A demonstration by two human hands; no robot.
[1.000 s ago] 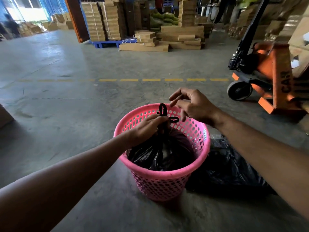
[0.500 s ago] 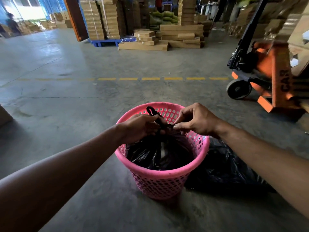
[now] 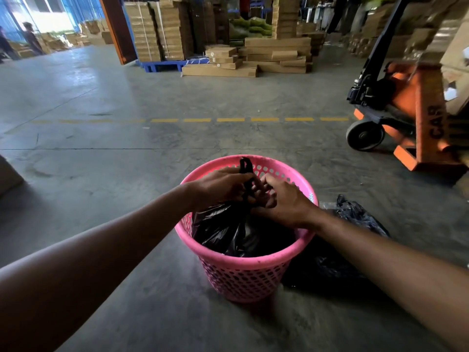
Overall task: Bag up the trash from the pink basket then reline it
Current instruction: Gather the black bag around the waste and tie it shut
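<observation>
Where both hands pinch it, the black bag (image 3: 228, 232) bunches glossy.

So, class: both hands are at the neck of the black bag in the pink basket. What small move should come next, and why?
Probably pull the knot tight: both hands grip the bag at its gathered neck, and it sits inside the basket.

Bare forearms, unsleeved, ringless hands (image 3: 253, 193)
</observation>
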